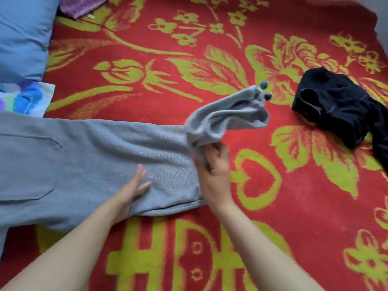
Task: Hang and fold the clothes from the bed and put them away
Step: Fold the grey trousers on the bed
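Forearms are reached in from the bottom edge over the red-and-yellow blanket (210,38). The left hand (134,185) is laid flat, fingers straight, pressed on the grey garment (94,156) mid-cloth. The right hand (214,166) is curled round the garment's bunched end (226,118), which is held up off the blanket; two cord tips (265,84) stick out of it. The grey garment is spread lengthwise across the left half, pocket visible, its far-left part cut off by the frame.

Progress, as judged: early. The 1st fold of the grey piece looks barely started, and nothing folded is seen. The black garment (336,108) is left crumpled at right, well apart, untouched. The purple cloth (81,5) at top left & the multicoloured item (27,97) beside the blue pillow (23,34) may be pending; can't be told. Putting away isn't begun.

Room: plenty of bare blanket is left betw. the grey & black pieces and toward the top, so the end can be laid leftward w/o obstruction. The blanket's edge is seen only at top right.
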The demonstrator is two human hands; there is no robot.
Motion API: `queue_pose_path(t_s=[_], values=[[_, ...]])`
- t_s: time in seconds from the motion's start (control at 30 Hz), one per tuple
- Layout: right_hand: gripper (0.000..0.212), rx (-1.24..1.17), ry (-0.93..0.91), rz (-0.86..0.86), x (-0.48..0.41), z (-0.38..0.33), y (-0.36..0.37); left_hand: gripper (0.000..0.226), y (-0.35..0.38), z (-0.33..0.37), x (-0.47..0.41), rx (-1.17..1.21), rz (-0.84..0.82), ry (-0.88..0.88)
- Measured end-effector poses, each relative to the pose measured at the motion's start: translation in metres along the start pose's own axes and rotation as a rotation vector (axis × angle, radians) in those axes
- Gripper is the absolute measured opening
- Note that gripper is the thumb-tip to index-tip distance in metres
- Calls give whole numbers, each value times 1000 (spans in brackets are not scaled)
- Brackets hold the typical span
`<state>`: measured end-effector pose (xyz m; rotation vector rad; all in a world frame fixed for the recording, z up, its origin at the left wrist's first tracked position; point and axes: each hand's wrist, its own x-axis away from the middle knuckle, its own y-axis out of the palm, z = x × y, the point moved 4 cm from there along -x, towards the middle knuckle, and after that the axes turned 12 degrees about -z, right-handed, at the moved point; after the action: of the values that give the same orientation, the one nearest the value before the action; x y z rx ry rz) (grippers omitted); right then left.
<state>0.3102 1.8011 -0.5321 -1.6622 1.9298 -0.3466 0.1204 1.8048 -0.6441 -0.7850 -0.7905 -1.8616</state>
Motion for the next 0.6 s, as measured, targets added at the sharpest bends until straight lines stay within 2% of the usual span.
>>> queue_pose_path(t_s=[0.07,0.13,0.17,0.2,0.27,0.37,0.43,0.5,0.53,0.6], values=[[45,126,71,-390,21,-11,53,72,-29,-1,13,404,79,99],[67,368,199,-855,56,4,86,79,-51,-8,22,641,82,125],[71,422,235,-985,72,12,92,72,-57,-11,27,683,82,118],[71,439,264,-1021,83,17,90,56,-60,-14,28,677,93,96],[67,451,280,-929,94,25,79,25,-59,-19,26,528,172,63],[61,551,354,-657,92,38,55,34,-53,-20,17,358,383,103],[61,557,590,-561,83,55,40,34,-50,-17,17,333,494,169],[63,293,886,-501,77,72,35,36,-54,-19,23,257,572,245],[58,114,966,-463,76,78,36,39,-57,-20,28,213,584,278],[30,-77,1043,-390,76,79,40,51,-63,-26,39,50,614,281]])
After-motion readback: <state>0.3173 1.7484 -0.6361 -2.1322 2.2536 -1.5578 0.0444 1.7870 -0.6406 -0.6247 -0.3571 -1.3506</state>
